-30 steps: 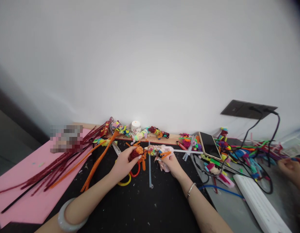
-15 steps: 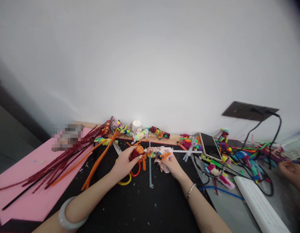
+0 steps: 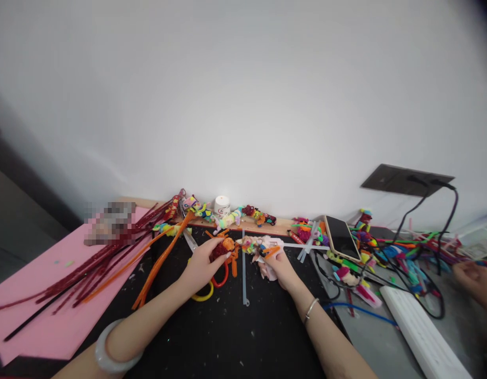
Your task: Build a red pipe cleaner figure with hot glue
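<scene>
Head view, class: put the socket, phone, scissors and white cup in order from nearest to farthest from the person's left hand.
From the left hand:
1. Scissors: right at the hand, partly hidden by it.
2. White cup: beyond the hand, at the back.
3. Phone: well off to the right.
4. Socket: farther right and higher up.

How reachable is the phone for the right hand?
Probably not as is: the right hand is gripping a pale pink object. Nothing covers the phone, off to its right, so freeing the hand would likely suffice.
</scene>
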Demonstrator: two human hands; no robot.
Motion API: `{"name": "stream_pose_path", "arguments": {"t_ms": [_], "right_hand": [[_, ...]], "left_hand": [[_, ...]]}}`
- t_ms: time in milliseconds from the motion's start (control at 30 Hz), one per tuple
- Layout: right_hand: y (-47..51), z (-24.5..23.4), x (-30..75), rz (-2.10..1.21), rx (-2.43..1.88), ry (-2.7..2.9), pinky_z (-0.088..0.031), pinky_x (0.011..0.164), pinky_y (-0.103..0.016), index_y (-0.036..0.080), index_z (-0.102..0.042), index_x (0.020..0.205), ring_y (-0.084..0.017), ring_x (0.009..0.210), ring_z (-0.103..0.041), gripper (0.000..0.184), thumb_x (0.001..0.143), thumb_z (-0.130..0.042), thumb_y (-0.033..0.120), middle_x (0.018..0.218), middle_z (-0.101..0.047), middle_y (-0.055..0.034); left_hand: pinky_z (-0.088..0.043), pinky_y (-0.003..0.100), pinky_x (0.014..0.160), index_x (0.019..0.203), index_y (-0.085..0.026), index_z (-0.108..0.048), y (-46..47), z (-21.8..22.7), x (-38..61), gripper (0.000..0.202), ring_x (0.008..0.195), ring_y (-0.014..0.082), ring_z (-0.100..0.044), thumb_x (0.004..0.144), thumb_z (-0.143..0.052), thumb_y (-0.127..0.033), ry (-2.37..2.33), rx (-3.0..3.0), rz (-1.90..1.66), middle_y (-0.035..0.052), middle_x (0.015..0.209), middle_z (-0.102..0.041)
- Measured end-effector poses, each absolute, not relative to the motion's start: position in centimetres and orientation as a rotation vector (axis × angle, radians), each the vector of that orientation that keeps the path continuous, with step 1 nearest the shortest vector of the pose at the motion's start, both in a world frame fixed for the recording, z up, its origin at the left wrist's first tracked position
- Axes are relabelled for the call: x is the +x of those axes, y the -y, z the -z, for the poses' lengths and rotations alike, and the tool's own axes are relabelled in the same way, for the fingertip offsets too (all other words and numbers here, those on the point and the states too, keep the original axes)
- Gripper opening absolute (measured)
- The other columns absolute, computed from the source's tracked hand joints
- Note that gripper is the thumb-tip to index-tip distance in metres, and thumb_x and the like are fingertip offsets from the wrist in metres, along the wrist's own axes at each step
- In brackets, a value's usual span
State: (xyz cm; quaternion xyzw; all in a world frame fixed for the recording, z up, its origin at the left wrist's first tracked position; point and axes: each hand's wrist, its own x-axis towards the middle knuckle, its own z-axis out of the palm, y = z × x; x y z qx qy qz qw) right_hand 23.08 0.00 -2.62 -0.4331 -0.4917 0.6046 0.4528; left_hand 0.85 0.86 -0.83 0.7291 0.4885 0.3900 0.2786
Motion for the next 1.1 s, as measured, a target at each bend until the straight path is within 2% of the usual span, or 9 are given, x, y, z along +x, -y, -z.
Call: {"name": "stream_pose_path", "arguments": {"t_ms": [200, 733, 1100], "right_hand": [[-0.07, 2.60, 23.08, -1.503, -1.072, 1.208, -0.037, 0.039, -0.023, 0.016, -0.058, 0.071, -0.007, 0.034, -0.036, 0.027, 0.071, -0.063, 0.042, 0.043, -0.043, 0.0077], [0.00, 2.55, 22.97, -1.495, -1.092, 1.199, -0.038, 0.038, -0.022, 0.016, -0.058, 0.072, -0.006, 0.034, -0.036, 0.031, 0.071, -0.063, 0.047, 0.044, -0.043, 0.0084], [0.00, 2.52, 23.00, -1.506, -1.095, 1.199, -0.038, 0.039, -0.022, 0.017, -0.059, 0.070, -0.007, 0.034, -0.037, 0.027, 0.070, -0.066, 0.042, 0.043, -0.044, 0.0075]], "left_hand": [[-0.050, 0.032, 0.073, 0.104, -0.013, -0.058, -1.02, 0.97, 0.84, 0.028, 0.085, 0.0221, -0.062, 0.079, -0.057, -0.026, -1.314, 1.936, -1.059, 0.0097, 0.097, -0.066], [-0.050, 0.036, 0.080, 0.103, -0.017, -0.061, -0.87, 0.82, 0.73, 0.027, 0.090, 0.0234, -0.063, 0.077, -0.060, -0.025, -1.261, 1.956, -1.085, 0.0094, 0.100, -0.067], [-0.051, 0.033, 0.077, 0.105, -0.014, -0.061, -0.91, 0.82, 0.73, 0.029, 0.089, 0.0225, -0.063, 0.077, -0.060, -0.023, -1.260, 1.967, -1.068, 0.0102, 0.101, -0.066]]}}
